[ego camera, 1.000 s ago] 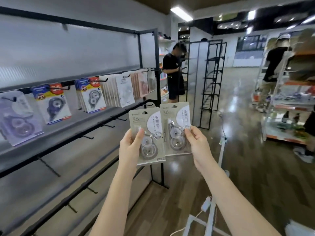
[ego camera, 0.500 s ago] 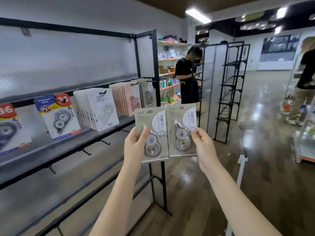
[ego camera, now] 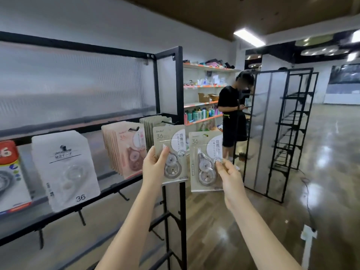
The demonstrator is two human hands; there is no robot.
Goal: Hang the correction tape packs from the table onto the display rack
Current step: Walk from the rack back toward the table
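Note:
My left hand (ego camera: 153, 165) grips a grey-beige correction tape pack (ego camera: 171, 147) by its lower left edge and holds it up close to the rightmost hook (ego camera: 169, 122) of the black display rack (ego camera: 180, 90). My right hand (ego camera: 228, 177) pinches a second matching pack (ego camera: 204, 152) at its lower right, a little lower and to the right, in front of the rack's end post. A row of the same grey packs (ego camera: 150, 125) hangs on that hook, behind the left pack.
Pink packs (ego camera: 126, 147), white packs (ego camera: 66, 168) and a red-and-blue pack (ego camera: 9, 176) hang further left on the rack. Bare hooks stick out from the lower rails. A person in black (ego camera: 231, 114) stands behind by another black shelf frame (ego camera: 292, 133). A cable runs over the wooden floor.
I have come closer to the rack's right end. The two packs, held side by side before, have separated; the left one has risen toward the rightmost hook.

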